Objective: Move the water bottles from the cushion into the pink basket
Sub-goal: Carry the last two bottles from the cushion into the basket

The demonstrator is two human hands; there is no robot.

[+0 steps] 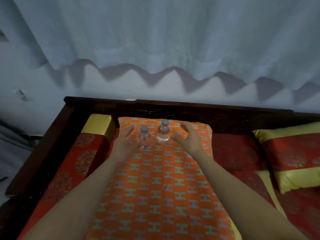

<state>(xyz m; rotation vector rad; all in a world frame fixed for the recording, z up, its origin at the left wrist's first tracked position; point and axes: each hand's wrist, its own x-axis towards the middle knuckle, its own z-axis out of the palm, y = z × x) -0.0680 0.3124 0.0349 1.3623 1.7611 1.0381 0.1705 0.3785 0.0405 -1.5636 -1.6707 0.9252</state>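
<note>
Two small clear water bottles with grey caps stand upright at the far end of an orange patterned cushion (pixel 155 187). The left bottle (pixel 145 138) is nearer me, the right bottle (pixel 163 132) a little farther. My left hand (pixel 123 140) reaches in beside the left bottle with fingers straight, just left of it. My right hand (pixel 187 137) hovers right of the right bottle, fingers spread and curved, holding nothing. No pink basket is in view.
The cushion lies on a red seat with a dark wooden frame (pixel 173 106). A red and gold bolster (pixel 93 144) sits at the left, and a red and gold pillow (pixel 294 156) at the right. A pale curtain (pixel 155 40) hangs behind.
</note>
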